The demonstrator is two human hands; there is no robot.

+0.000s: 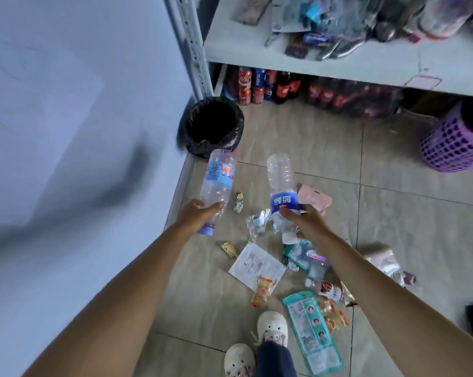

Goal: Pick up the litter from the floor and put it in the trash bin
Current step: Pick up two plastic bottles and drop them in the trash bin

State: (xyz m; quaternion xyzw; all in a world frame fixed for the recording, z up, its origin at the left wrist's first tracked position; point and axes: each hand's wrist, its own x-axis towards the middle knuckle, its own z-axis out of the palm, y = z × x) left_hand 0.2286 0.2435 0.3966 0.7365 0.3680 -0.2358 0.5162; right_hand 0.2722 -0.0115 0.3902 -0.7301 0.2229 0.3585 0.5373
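Observation:
My left hand grips the neck end of an empty clear bottle with a pale blue label, its base pointing toward the trash bin. The bin is round, lined with a black bag, and stands in the corner by the wall. My right hand holds a second clear bottle with a dark blue label, base up. Both bottles hover above the floor, short of the bin. Below my hands litter lies on the tiles: a white paper sheet, yellow candy wrappers, an orange wrapper, a teal packet.
A grey metal shelf stands behind the bin, with cola cans and bottles under it. A purple perforated basket sits at the right. The white wall runs along the left. My feet in white shoes stand near the litter.

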